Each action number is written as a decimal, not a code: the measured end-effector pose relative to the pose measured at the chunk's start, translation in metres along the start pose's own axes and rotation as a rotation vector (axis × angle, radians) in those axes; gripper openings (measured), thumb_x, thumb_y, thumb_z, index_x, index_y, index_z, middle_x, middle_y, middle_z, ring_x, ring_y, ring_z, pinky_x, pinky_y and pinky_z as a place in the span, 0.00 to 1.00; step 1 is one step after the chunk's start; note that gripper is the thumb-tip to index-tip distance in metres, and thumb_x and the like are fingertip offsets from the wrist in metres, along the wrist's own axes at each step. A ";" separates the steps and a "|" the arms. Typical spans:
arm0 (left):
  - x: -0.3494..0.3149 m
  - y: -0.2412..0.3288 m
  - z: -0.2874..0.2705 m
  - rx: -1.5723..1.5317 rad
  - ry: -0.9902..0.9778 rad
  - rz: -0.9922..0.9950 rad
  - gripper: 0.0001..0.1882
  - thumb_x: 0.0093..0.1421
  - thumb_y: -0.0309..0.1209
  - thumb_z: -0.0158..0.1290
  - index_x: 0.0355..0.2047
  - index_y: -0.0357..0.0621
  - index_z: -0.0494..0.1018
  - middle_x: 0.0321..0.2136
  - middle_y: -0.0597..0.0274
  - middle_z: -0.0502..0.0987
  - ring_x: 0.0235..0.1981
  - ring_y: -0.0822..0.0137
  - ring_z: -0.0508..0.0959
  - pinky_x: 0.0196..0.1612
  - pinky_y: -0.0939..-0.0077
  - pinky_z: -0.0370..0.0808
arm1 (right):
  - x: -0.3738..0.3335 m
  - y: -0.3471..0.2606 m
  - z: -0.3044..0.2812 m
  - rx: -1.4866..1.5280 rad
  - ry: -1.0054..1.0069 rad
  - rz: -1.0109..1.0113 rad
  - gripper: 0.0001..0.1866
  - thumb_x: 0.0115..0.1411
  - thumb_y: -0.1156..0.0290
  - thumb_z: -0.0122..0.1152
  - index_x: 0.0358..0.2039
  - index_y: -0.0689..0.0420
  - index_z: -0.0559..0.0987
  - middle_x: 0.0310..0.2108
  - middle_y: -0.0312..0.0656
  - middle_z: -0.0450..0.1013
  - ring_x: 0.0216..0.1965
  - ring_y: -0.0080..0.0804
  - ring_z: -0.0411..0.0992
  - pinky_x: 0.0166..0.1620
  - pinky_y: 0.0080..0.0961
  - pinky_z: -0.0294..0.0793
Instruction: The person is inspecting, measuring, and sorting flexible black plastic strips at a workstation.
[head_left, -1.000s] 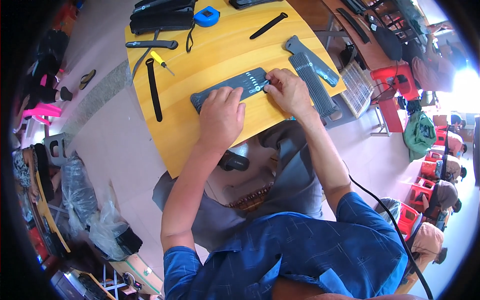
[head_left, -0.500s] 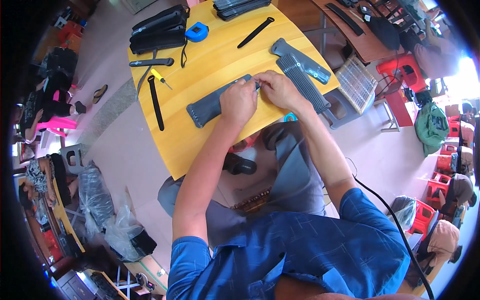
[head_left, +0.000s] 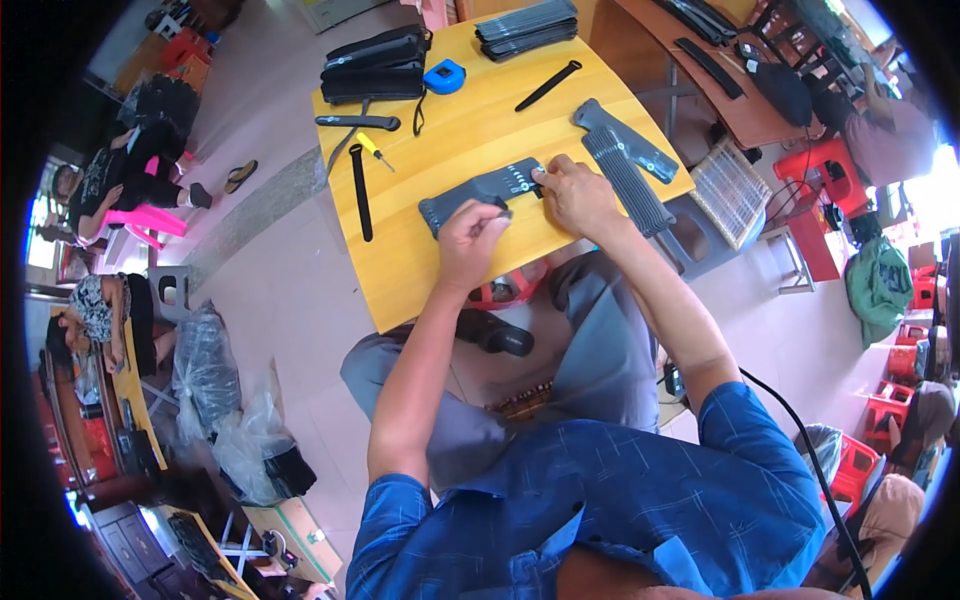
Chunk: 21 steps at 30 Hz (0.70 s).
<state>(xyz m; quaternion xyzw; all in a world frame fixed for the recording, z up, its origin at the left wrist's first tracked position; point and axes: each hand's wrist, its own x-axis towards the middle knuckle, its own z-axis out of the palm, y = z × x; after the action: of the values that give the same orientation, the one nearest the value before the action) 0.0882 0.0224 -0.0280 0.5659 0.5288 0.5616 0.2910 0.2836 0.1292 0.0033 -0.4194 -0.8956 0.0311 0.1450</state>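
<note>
Left hand [head_left: 470,235] pressing grey strap [head_left: 480,190], right hand [head_left: 575,195] fingers pinching its end, screwdriver [head_left: 375,150] nearby

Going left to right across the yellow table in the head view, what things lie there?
Long black strap → small yellow-handled screwdriver → grey ribbed piece under the left hand and right hand → black stick → two grey ribbed pieces at the table's right edge.

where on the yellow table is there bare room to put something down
Bare wood on the table near its front-left corner, below the black strap and left of the left hand. Another patch between tape measure and black stick. Crowded around the grey piece and right hand.
</note>
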 end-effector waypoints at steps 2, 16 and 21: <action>-0.019 0.007 -0.021 -0.395 0.109 -0.164 0.01 0.63 0.22 0.57 0.35 0.38 0.76 0.30 0.68 0.75 0.29 0.75 0.75 0.35 0.79 0.73 | 0.001 -0.001 -0.001 0.003 -0.016 -0.004 0.17 0.62 0.68 0.56 0.50 0.47 0.84 0.45 0.44 0.75 0.45 0.45 0.78 0.46 0.39 0.81; -0.039 0.057 -0.071 -0.407 0.142 -0.095 0.03 0.62 0.20 0.57 0.36 0.35 0.77 0.32 0.64 0.75 0.32 0.74 0.75 0.37 0.79 0.72 | -0.012 -0.060 -0.024 0.287 0.103 -0.096 0.33 0.52 0.59 0.71 0.59 0.50 0.75 0.52 0.48 0.72 0.50 0.50 0.75 0.52 0.42 0.77; 0.010 0.079 -0.039 -0.102 -0.244 0.089 0.07 0.63 0.19 0.57 0.42 0.34 0.79 0.30 0.66 0.74 0.32 0.77 0.75 0.38 0.81 0.73 | -0.002 -0.087 0.023 0.653 0.047 -0.007 0.21 0.54 0.65 0.71 0.49 0.54 0.81 0.39 0.44 0.78 0.41 0.38 0.79 0.45 0.32 0.78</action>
<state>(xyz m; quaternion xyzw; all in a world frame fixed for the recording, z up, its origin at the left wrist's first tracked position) 0.0704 0.0000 0.0559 0.6375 0.4347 0.5271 0.3563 0.2138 0.0732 -0.0038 -0.3482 -0.8362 0.3066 0.2925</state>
